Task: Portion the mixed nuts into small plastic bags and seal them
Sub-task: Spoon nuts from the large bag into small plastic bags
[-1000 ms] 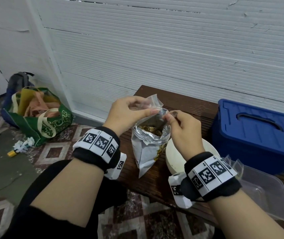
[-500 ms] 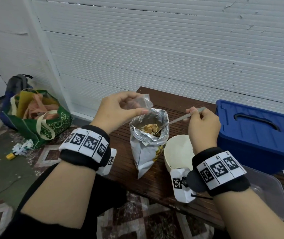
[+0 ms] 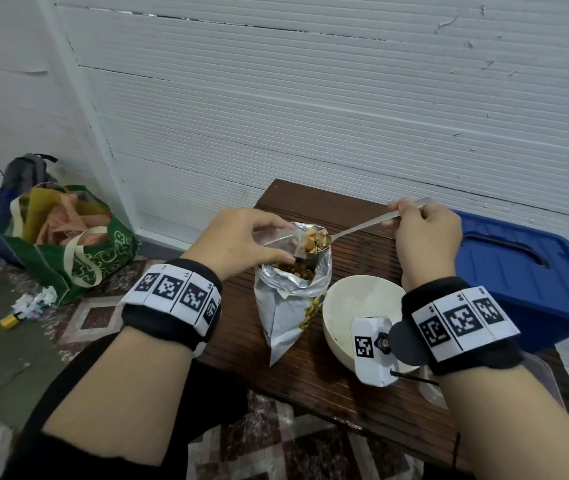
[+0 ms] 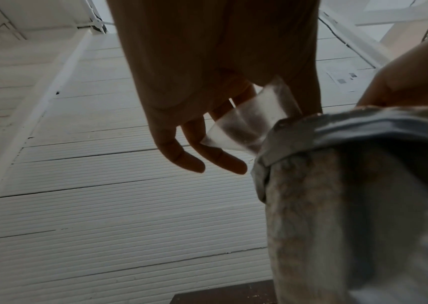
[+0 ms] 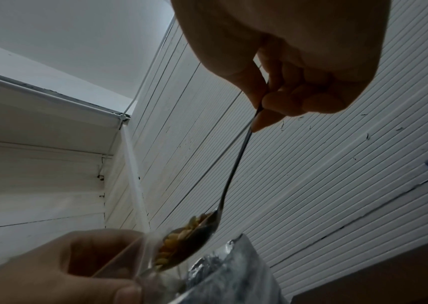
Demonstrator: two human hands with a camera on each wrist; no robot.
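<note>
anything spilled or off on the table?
No spill visible. The heaped spoon is at the mouth of the small clear bag, directly above the open foil bag, which stands upright on the table.

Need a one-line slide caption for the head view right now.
Right hand tips a spoon of mixed nuts into the small plastic bag held by the left hand.
</note>
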